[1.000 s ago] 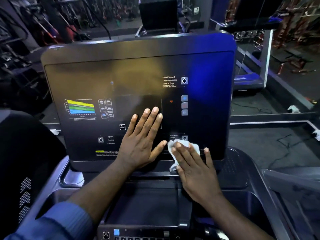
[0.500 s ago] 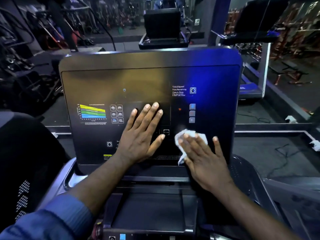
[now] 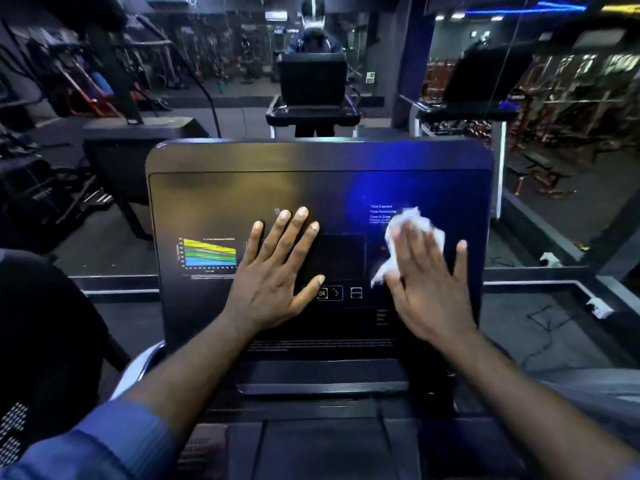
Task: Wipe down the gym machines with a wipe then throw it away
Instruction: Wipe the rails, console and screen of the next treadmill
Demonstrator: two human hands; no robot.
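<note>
- White crumpled paper wipe (image 3: 414, 223) lies on the upper-right part of the glossy black treadmill console panel (image 3: 225, 192), pinned flat under the right hand (image 3: 427, 289). Its top edge & a lower-left corner poke out past the hand.
- Right-hand fingers (image 3: 460, 258) are straight, a bit apart, pressing on the wipe, not curled round it. Hand looks smeared, so prob. mid-stroke.
- Left hand (image 3: 273, 275) lies flat on the panel's middle, fingers straight & splayed, thumb tip just beside the lit OK button (image 3: 322, 293). Holds nothing, seems to brace.
- Step, as I read it: wiping the console face, right side w/ the small white text.
- Next move prob. needs a sweep over to the coloured striped chart (image 3: 209, 252) on the left. The left hand would have to lift clear first, w/ light pressure near the buttons. No bin in sight, so tossing comes later.
</note>
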